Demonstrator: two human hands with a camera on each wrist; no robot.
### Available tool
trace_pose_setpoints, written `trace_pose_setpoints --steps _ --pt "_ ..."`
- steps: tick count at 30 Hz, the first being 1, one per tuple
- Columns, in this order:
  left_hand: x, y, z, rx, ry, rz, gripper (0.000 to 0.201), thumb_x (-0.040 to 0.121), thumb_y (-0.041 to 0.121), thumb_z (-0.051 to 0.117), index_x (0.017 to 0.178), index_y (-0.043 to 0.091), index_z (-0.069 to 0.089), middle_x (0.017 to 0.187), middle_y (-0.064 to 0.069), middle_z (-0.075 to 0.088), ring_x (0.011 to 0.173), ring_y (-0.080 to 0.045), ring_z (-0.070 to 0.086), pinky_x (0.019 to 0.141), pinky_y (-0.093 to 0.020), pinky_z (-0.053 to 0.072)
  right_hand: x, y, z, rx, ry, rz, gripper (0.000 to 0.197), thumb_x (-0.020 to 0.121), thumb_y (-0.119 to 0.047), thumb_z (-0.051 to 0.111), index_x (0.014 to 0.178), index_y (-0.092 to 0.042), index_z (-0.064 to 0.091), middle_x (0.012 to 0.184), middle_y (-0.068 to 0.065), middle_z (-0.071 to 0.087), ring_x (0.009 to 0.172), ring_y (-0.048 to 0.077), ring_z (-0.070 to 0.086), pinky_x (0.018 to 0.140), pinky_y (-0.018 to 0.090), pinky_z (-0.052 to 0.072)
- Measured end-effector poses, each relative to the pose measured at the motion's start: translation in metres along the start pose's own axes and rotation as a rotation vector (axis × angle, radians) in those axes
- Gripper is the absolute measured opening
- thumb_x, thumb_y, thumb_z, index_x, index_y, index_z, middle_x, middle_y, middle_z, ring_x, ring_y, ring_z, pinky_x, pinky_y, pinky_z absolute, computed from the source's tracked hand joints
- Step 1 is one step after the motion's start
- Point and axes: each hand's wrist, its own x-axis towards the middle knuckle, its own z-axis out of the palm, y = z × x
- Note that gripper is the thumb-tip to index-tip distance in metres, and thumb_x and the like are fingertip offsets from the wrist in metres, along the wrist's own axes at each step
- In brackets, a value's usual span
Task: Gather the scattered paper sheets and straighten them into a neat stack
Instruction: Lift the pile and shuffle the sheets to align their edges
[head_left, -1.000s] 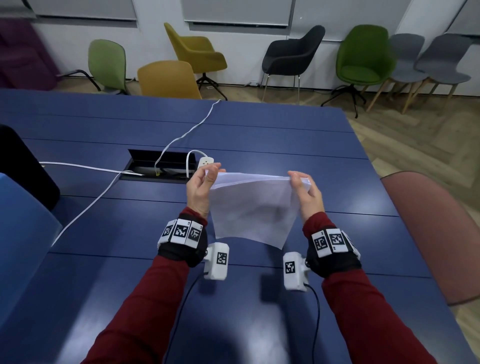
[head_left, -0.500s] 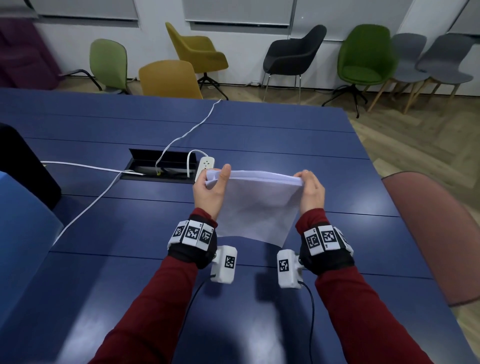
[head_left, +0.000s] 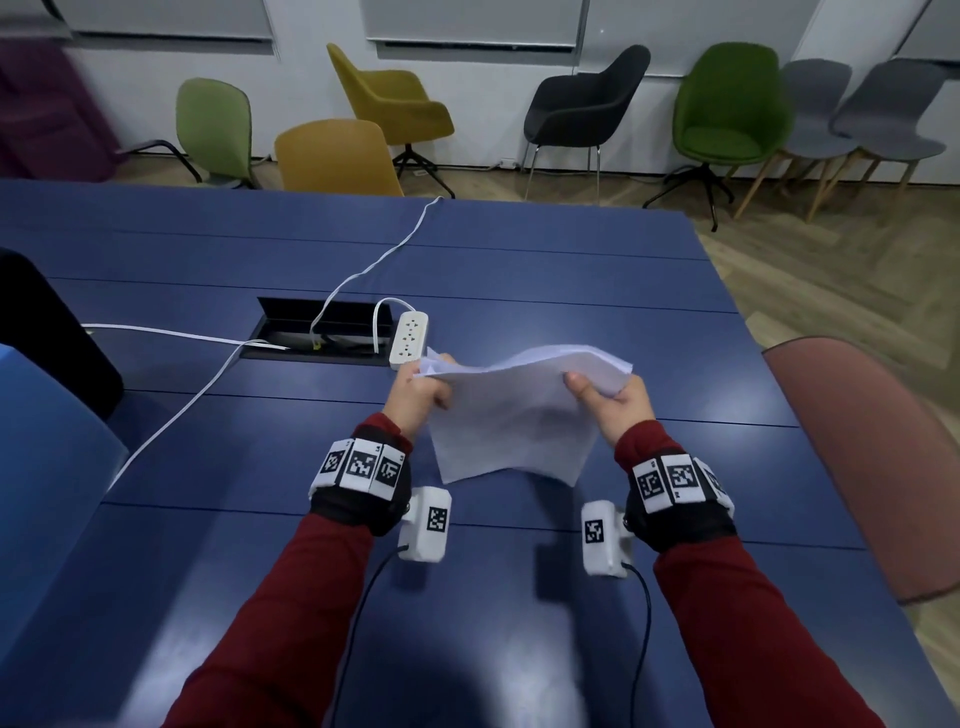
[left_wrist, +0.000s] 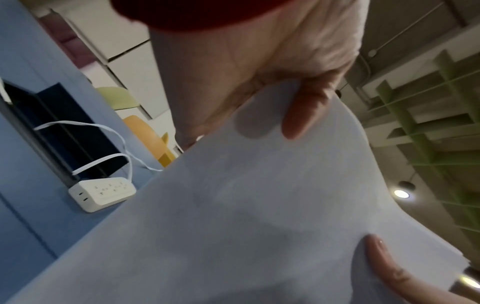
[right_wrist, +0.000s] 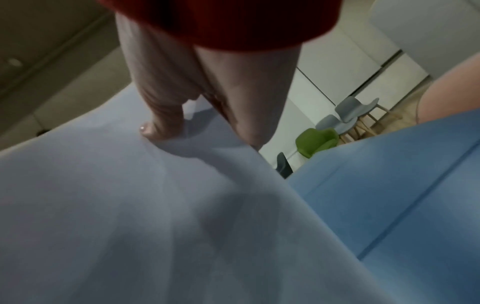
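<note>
A stack of white paper sheets (head_left: 519, 415) hangs in the air above the blue table (head_left: 519, 260), bowed upward along its far edge. My left hand (head_left: 423, 387) grips the stack's far left corner, thumb on the near face. My right hand (head_left: 610, 397) grips its far right corner the same way. In the left wrist view the paper stack (left_wrist: 246, 216) fills the frame, with my left thumb lying on it. In the right wrist view my right thumb presses on the paper stack (right_wrist: 130, 205). The near edge hangs loose just over the tabletop.
A white power strip (head_left: 409, 338) lies just beyond my left hand, beside an open cable hatch (head_left: 322, 330) with white cables (head_left: 171, 410) running left and back. A pink chair back (head_left: 872, 457) stands at the table's right edge. Several chairs line the far wall.
The stack has tilted and bowed, its right end now higher. My hands have moved from flat against the side edges to a thumb-over grip at the far corners.
</note>
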Motion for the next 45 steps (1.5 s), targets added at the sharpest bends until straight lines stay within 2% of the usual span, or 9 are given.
trace_pose_setpoints --steps 3,8,14,19,25,29,33,40,45 --pt "0.004 0.010 -0.005 -0.024 0.077 0.025 0.039 0.035 0.001 0.039 0.064 -0.023 0.050 0.047 0.001 0.040 0.047 -0.010 0.033 0.045 -0.017 0.025 0.000 -0.011 -0.009 -0.002 -0.010 -0.056 0.013 0.085 -0.007 0.065 0.089 -0.019 0.067 0.083 -0.008 0.067 0.067 -0.014 0.063 0.074 0.008 0.050" --pt "-0.005 0.011 -0.004 -0.118 0.030 0.042 0.026 0.057 0.006 0.045 0.075 0.013 0.062 0.077 0.000 0.059 0.069 -0.009 0.050 0.062 -0.019 0.037 -0.013 0.000 -0.017 -0.053 -0.073 0.038 0.008 0.080 -0.014 0.073 0.084 -0.020 0.071 0.084 -0.002 0.071 0.071 -0.003 0.067 0.073 0.014 0.053" --pt "-0.012 0.005 0.001 -0.173 0.081 0.117 0.026 0.083 0.021 0.043 0.094 0.022 0.067 0.095 0.000 0.066 0.086 -0.012 0.058 0.078 -0.024 0.044 -0.010 -0.001 -0.012 0.011 0.017 0.032 0.010 0.083 -0.014 0.069 0.081 -0.023 0.069 0.087 0.000 0.069 0.072 0.001 0.066 0.079 0.019 0.052" --pt "-0.014 -0.003 -0.010 -0.066 0.122 0.219 0.025 0.094 0.015 0.049 0.096 0.026 0.071 0.099 0.007 0.072 0.103 -0.011 0.063 0.096 -0.026 0.045 -0.007 -0.007 -0.016 0.059 -0.019 0.027 0.009 0.082 -0.013 0.070 0.083 -0.022 0.070 0.081 -0.009 0.070 0.067 -0.007 0.067 0.070 0.010 0.053" --pt "-0.015 -0.001 -0.007 -0.143 0.187 0.191 0.017 0.093 0.012 0.054 0.099 0.015 0.069 0.091 0.012 0.073 0.086 0.002 0.066 0.081 -0.013 0.050 -0.005 -0.008 -0.011 0.046 -0.003 0.032 0.003 0.082 -0.019 0.070 0.083 -0.017 0.070 0.082 -0.002 0.069 0.068 -0.002 0.066 0.071 0.015 0.053" --pt "-0.016 -0.002 0.002 -0.207 0.179 0.084 0.020 0.089 0.029 0.053 0.096 0.020 0.070 0.096 -0.001 0.068 0.084 -0.009 0.061 0.076 -0.024 0.047 -0.006 -0.007 -0.009 0.077 0.017 0.043 0.009 0.085 -0.029 0.066 0.083 -0.022 0.069 0.085 -0.006 0.068 0.087 0.012 0.063 0.085 0.023 0.049" --pt "-0.020 -0.002 0.015 -0.256 0.196 0.052 0.029 0.080 0.032 0.050 0.099 0.018 0.067 0.096 0.003 0.066 0.078 -0.002 0.060 0.069 -0.017 0.045 -0.011 -0.004 -0.008 0.121 0.042 0.068 0.031 0.086 -0.039 0.062 0.067 -0.016 0.069 0.069 -0.002 0.067 0.071 0.015 0.060 0.072 0.027 0.047" --pt "-0.027 -0.002 0.020 -0.318 0.150 0.055 0.059 0.071 0.014 0.041 0.129 0.012 0.051 0.104 0.006 0.059 0.077 0.010 0.060 0.067 -0.006 0.047 -0.014 -0.006 -0.006 0.019 0.077 -0.015 0.096 0.058 -0.080 0.059 0.061 0.015 0.044 0.071 0.008 0.033 0.063 0.020 0.026 0.057 0.026 0.022" --pt "-0.025 -0.002 0.021 -0.254 0.201 0.045 0.068 0.059 0.005 0.036 0.124 0.012 0.054 0.107 -0.002 0.057 0.090 -0.009 0.053 0.074 -0.017 0.043 -0.013 -0.007 -0.004 0.010 0.097 -0.025 0.065 0.077 -0.057 0.061 0.056 0.002 0.042 0.062 0.005 0.025 0.049 0.009 0.022 0.048 0.021 0.021"
